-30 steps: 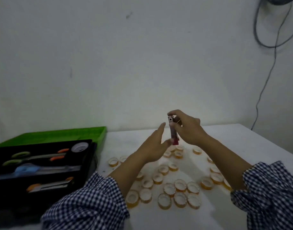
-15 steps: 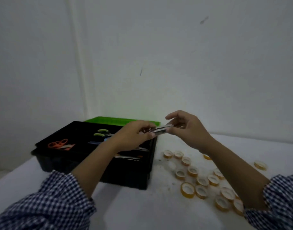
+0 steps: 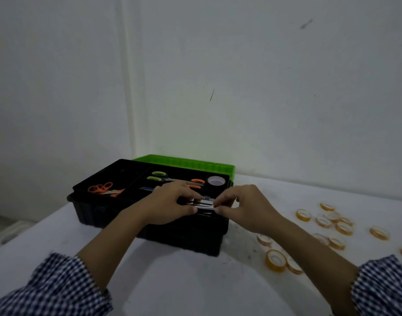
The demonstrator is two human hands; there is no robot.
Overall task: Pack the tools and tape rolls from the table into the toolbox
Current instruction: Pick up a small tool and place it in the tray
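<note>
Lowered hands (image 3: pixel 209 207) pinch tool (image 3: pixel 203 203) over toolbox (image 3: pixel 150 226).

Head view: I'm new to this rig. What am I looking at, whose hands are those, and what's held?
There is no machine here: a person wears one camera on the head, looking down at their own bare hands. The left hand and right hand together hold a thin metal tool over the near edge of the black toolbox; what kind of tool is unclear. Scissors and a large tape roll already lie inside. Small yellow tape rolls are scattered on the white table.
</note>
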